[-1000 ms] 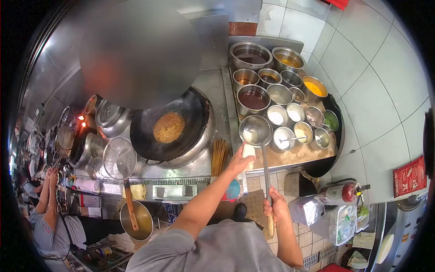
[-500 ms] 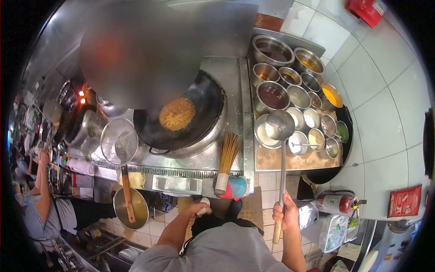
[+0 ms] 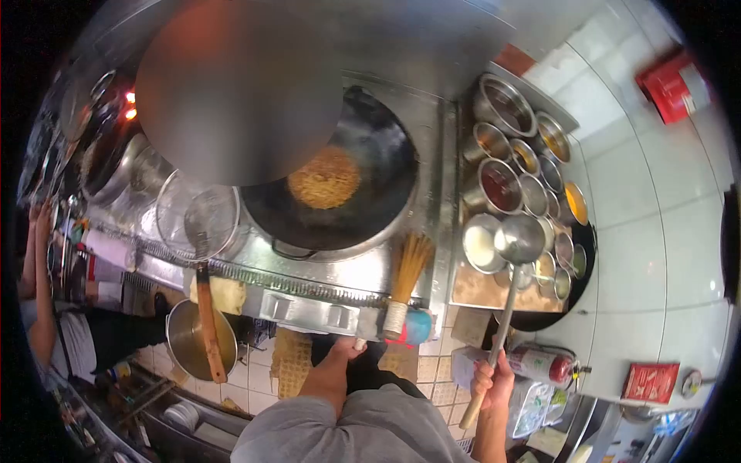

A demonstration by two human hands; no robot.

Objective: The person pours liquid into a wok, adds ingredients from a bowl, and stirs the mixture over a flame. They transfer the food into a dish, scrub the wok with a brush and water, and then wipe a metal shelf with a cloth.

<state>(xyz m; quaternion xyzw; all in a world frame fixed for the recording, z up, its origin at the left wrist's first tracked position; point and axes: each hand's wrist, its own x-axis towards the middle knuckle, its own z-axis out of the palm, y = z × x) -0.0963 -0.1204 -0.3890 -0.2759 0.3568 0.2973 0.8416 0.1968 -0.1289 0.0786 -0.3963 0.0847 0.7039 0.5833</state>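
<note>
My right hand (image 3: 494, 378) is wrapped round the wooden end of a long-handled ladle (image 3: 505, 316). The ladle's metal bowl hangs over the seasoning pots, just right of a pot of white contents (image 3: 482, 244). Low at the stove's front edge, my left hand (image 3: 349, 347) is closed on a small white cloth-like piece, mostly hidden in the fingers. On the stove sits a black wok (image 3: 382, 177) with a browned, grainy or noodle-like food (image 3: 324, 177) in its middle. A round grey blur covers the wok's upper left.
A bamboo brush (image 3: 407, 285) leans at the stove's front edge by a blue-and-red item (image 3: 419, 327). Left of the wok lies a wire strainer (image 3: 198, 216), its handle over a pot (image 3: 176, 339). A fire extinguisher (image 3: 543, 364) is at right. Another person's arm (image 3: 44, 285) shows far left.
The view has shifted and turned, so the wok and pots appear farther right. My right hand still grips the ladle, its bowl still over the pots. My left hand stays closed low at the front.
</note>
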